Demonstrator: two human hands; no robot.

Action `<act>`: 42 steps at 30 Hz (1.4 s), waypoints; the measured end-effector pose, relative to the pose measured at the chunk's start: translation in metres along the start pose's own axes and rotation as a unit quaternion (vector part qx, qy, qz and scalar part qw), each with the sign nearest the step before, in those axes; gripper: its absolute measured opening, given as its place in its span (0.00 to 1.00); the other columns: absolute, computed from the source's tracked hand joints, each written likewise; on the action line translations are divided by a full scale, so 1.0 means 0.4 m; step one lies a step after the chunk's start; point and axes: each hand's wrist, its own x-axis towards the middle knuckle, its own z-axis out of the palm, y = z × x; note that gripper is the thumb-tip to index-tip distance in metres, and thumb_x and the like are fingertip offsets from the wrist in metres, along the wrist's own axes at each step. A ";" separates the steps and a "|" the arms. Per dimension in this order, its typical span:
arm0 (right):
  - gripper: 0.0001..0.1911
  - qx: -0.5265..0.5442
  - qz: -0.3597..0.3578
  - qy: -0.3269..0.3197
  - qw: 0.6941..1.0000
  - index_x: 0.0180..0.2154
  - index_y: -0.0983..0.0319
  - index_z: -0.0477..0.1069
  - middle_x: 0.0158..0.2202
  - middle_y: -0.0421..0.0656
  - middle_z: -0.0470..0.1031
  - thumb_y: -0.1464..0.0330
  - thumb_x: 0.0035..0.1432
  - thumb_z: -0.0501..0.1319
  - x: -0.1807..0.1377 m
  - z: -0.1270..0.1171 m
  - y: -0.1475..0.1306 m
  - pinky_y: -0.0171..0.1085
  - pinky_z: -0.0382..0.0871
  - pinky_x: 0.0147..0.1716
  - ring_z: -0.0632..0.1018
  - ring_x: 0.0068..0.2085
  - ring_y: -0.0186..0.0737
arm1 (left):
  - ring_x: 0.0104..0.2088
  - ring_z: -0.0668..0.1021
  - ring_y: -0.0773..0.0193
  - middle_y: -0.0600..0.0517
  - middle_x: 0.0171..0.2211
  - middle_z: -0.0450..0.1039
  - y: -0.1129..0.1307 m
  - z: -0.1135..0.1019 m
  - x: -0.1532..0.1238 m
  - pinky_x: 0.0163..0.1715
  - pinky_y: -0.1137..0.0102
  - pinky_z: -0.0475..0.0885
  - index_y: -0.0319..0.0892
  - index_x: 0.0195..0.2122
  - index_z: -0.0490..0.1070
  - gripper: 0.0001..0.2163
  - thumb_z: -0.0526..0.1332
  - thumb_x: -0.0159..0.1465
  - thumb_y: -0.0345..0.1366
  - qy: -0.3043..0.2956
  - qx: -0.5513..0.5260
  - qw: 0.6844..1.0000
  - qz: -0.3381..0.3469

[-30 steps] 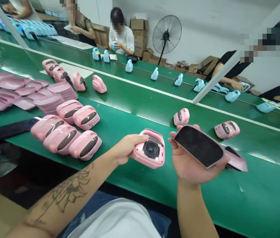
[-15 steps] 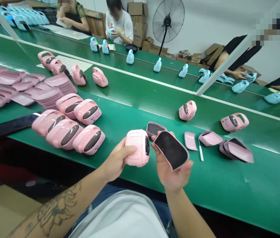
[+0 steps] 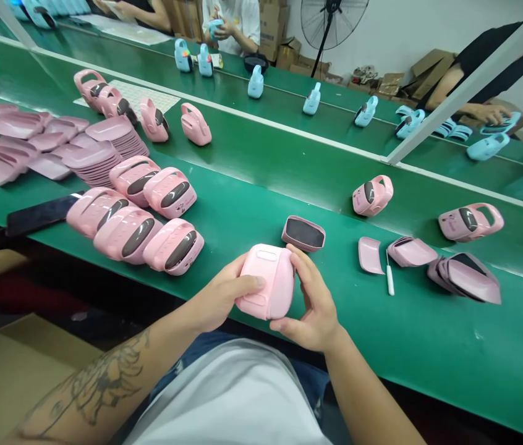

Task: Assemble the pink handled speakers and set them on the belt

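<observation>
Close to my body, a pink plastic housing (image 3: pixel 258 290) is gripped by my left hand (image 3: pixel 224 296), its thumb lying across the back. My right hand (image 3: pixel 310 303) is closed around the other side, fingers at the top edge and thumb at the bottom. Between them a curved pink cover (image 3: pixel 282 287) lies against the housing's face and hides its dark window. Whether the cover is fully seated I cannot tell. Just beyond my hands lies another cover (image 3: pixel 305 233) with its dark inner side up.
Left are several pink housings (image 3: pixel 127 233), stacked pink covers (image 3: pixel 94 162) and a dark phone-like slab (image 3: pixel 39 213). Right lie a white-handled tool (image 3: pixel 390 279) and more covers (image 3: pixel 468 278). Pink units (image 3: pixel 373 195) stand on the green strip beyond. Co-workers handle blue units (image 3: pixel 488 147) across the line.
My right hand has turned the dark-lined cover over and brought it onto the housing's windowed face. My left hand still holds the housing. The camera view has tilted down and shifted left.
</observation>
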 end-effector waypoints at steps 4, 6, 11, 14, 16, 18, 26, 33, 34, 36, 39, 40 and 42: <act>0.54 -0.049 -0.017 -0.015 0.999 0.77 0.58 0.51 0.77 0.57 0.56 0.47 0.60 0.71 0.000 -0.010 -0.018 0.64 0.67 0.69 0.63 0.75 0.64 | 0.54 0.79 0.49 0.42 0.56 0.78 -0.001 0.002 0.003 0.43 0.67 0.73 0.41 0.63 0.70 0.33 0.74 0.60 0.47 -0.009 -0.004 1.000 0.001; 0.54 -0.059 -0.021 -0.029 0.998 0.77 0.60 0.50 0.78 0.59 0.54 0.50 0.60 0.72 -0.004 -0.014 -0.023 0.63 0.67 0.69 0.62 0.76 0.64 | 0.54 0.79 0.47 0.40 0.56 0.78 -0.001 0.006 0.004 0.45 0.65 0.74 0.41 0.62 0.70 0.34 0.77 0.58 0.49 -0.016 -0.007 1.000 0.003; 0.56 -0.081 -0.029 -0.046 0.995 0.77 0.62 0.50 0.77 0.61 0.54 0.53 0.58 0.75 -0.011 -0.026 -0.033 0.63 0.67 0.70 0.62 0.76 0.63 | 0.53 0.80 0.49 0.40 0.56 0.78 0.005 0.019 0.005 0.48 0.62 0.76 0.41 0.60 0.70 0.36 0.81 0.53 0.44 -0.015 -0.011 1.000 -0.002; 0.57 -0.094 -0.040 -0.049 0.994 0.77 0.63 0.49 0.77 0.62 0.54 0.55 0.57 0.76 -0.010 -0.030 -0.041 0.63 0.66 0.70 0.63 0.76 0.63 | 0.54 0.79 0.49 0.41 0.57 0.76 0.005 0.023 0.005 0.50 0.60 0.76 0.41 0.61 0.69 0.37 0.81 0.52 0.43 -0.003 -0.003 1.000 -0.001; 0.58 -0.096 -0.043 -0.053 0.993 0.77 0.64 0.49 0.77 0.62 0.54 0.56 0.57 0.76 -0.008 -0.031 -0.046 0.62 0.67 0.70 0.63 0.75 0.63 | 0.53 0.79 0.50 0.42 0.56 0.76 0.000 0.022 0.004 0.50 0.61 0.76 0.41 0.60 0.69 0.36 0.80 0.53 0.43 0.002 -0.002 1.000 0.007; 0.58 -0.094 -0.044 -0.056 0.993 0.77 0.65 0.49 0.77 0.63 0.55 0.57 0.57 0.76 -0.005 -0.032 -0.051 0.62 0.67 0.70 0.63 0.75 0.63 | 0.53 0.78 0.51 0.43 0.55 0.76 -0.007 0.020 0.004 0.50 0.61 0.75 0.42 0.60 0.69 0.35 0.80 0.54 0.43 0.001 -0.001 1.000 0.013; 0.57 -0.085 -0.068 -0.057 0.992 0.77 0.65 0.48 0.76 0.63 0.55 0.59 0.57 0.76 0.003 -0.038 -0.067 0.62 0.67 0.70 0.64 0.75 0.64 | 0.58 0.75 0.45 0.41 0.61 0.72 0.000 0.025 -0.009 0.55 0.55 0.72 0.43 0.63 0.65 0.37 0.78 0.55 0.44 -0.002 0.044 0.999 0.020; 0.58 -0.100 -0.075 -0.059 0.990 0.78 0.62 0.47 0.77 0.62 0.54 0.59 0.58 0.76 0.003 -0.040 -0.069 0.63 0.70 0.67 0.65 0.74 0.65 | 0.58 0.75 0.45 0.41 0.62 0.71 0.001 0.028 -0.011 0.54 0.55 0.73 0.44 0.65 0.62 0.39 0.77 0.55 0.44 0.002 0.055 0.998 0.018; 0.58 -0.104 -0.073 -0.058 0.990 0.78 0.61 0.47 0.77 0.62 0.54 0.58 0.58 0.76 0.003 -0.041 -0.070 0.64 0.71 0.67 0.66 0.74 0.65 | 0.58 0.75 0.45 0.41 0.61 0.71 0.000 0.029 -0.010 0.54 0.55 0.73 0.44 0.64 0.62 0.39 0.77 0.55 0.44 0.003 0.058 0.998 0.018; 0.58 -0.106 -0.068 -0.058 0.990 0.78 0.60 0.47 0.77 0.60 0.54 0.58 0.57 0.76 0.005 -0.044 -0.073 0.64 0.71 0.66 0.66 0.74 0.65 | 0.58 0.76 0.45 0.41 0.61 0.72 0.001 0.032 -0.008 0.54 0.55 0.73 0.43 0.63 0.64 0.38 0.77 0.55 0.44 0.005 0.064 0.998 0.024; 0.58 -0.108 -0.063 -0.066 0.990 0.78 0.57 0.46 0.78 0.59 0.54 0.60 0.57 0.76 0.009 -0.049 -0.077 0.64 0.72 0.66 0.66 0.74 0.66 | 0.56 0.77 0.45 0.42 0.60 0.73 0.003 0.036 -0.005 0.52 0.57 0.75 0.43 0.60 0.66 0.35 0.78 0.55 0.43 0.004 0.060 0.998 0.032; 0.58 -0.109 -0.064 -0.068 0.990 0.78 0.57 0.46 0.78 0.58 0.54 0.61 0.57 0.76 0.010 -0.051 -0.077 0.64 0.72 0.66 0.66 0.74 0.66 | 0.56 0.77 0.46 0.42 0.59 0.74 0.003 0.036 -0.004 0.51 0.58 0.75 0.44 0.60 0.67 0.35 0.78 0.55 0.43 0.003 0.056 0.998 0.034; 0.58 -0.113 -0.068 -0.073 0.989 0.78 0.55 0.44 0.78 0.57 0.53 0.61 0.57 0.76 0.012 -0.053 -0.074 0.64 0.73 0.65 0.66 0.74 0.66 | 0.55 0.78 0.46 0.42 0.59 0.74 0.003 0.037 -0.002 0.50 0.59 0.76 0.43 0.60 0.67 0.34 0.78 0.55 0.43 -0.002 0.052 0.998 0.041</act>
